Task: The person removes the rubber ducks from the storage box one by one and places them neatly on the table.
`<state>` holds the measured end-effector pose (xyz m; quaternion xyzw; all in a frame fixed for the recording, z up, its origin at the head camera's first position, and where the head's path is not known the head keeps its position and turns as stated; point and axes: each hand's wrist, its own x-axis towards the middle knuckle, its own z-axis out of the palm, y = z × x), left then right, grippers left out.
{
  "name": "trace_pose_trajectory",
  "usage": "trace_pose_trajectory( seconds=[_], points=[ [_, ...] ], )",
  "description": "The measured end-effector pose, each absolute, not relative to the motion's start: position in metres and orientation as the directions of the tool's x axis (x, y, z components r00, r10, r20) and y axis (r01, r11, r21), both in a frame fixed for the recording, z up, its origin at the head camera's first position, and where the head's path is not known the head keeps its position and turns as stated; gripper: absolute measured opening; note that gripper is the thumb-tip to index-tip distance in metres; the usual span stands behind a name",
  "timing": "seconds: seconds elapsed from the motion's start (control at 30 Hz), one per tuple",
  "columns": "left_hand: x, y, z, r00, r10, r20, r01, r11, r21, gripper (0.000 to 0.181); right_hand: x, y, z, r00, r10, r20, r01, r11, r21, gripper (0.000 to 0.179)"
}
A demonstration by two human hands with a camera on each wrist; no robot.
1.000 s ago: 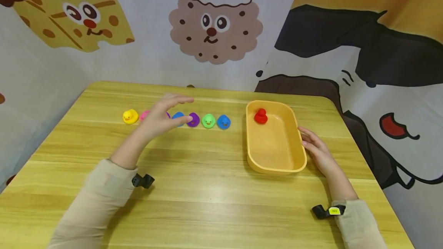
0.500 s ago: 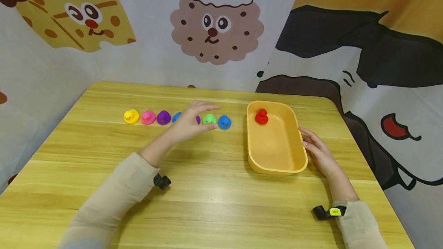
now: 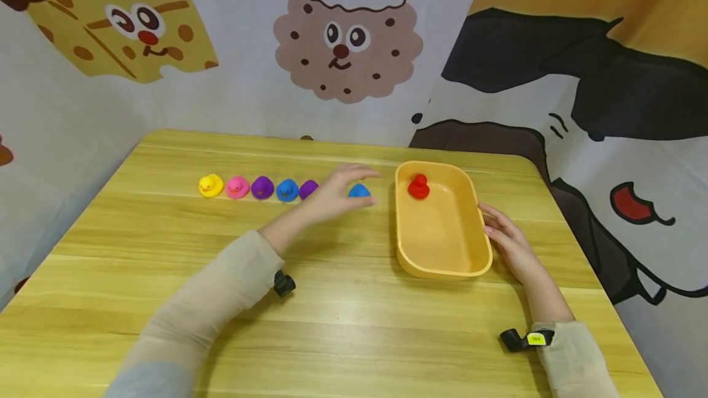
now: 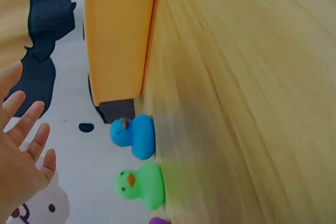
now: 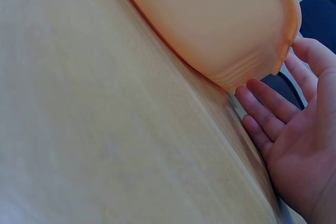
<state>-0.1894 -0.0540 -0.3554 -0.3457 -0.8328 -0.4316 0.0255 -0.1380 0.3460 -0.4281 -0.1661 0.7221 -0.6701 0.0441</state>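
Observation:
My left hand (image 3: 332, 195), fingers spread and nothing in its grasp, hovers over the right part of a row of toy ducks. Between its thumb and fingers in the head view shows a blue duck (image 3: 359, 191). A green duck (image 4: 149, 186), hidden behind that hand from above, stands beside the blue one in the left wrist view. To the right, a yellow plastic bin (image 3: 442, 241) holds one red duck (image 3: 418, 187) in its far left corner. My right hand (image 3: 511, 244) touches the bin's right side, fingertips against its outer wall and thumb at the rim.
Leftward the row continues with a purple duck (image 3: 308, 188), another blue duck (image 3: 287, 190), a second purple duck (image 3: 262, 187), a pink duck (image 3: 238, 187) and a yellow duck (image 3: 211, 185). Behind the wooden table (image 3: 354, 324) hangs a cartoon-printed cloth (image 3: 221, 103).
My left hand has moved rightward along the row, from above the left ducks to near the last blue duck, uncovering the pink and purple ones. The right hand stays at the bin.

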Motion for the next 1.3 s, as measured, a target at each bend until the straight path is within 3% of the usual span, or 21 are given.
trace_pose_trajectory(
  seconds=[0.47, 1.3],
  points=[
    [-0.212, -0.017, -0.364, -0.735, 0.587, 0.341, 0.632, 0.408, 0.659, 0.050, -0.138, 0.345, -0.428, -0.940, -0.300, 0.164, -0.184, 0.037, -0.982, 0.046],
    [-0.245, 0.034, -0.377, -0.840, 0.479, 0.255, 0.512, 0.546, 0.663, 0.044, -0.138, 0.346, -0.427, -0.940, -0.302, 0.160, -0.178, 0.032, -0.984, 0.047]
  ],
)
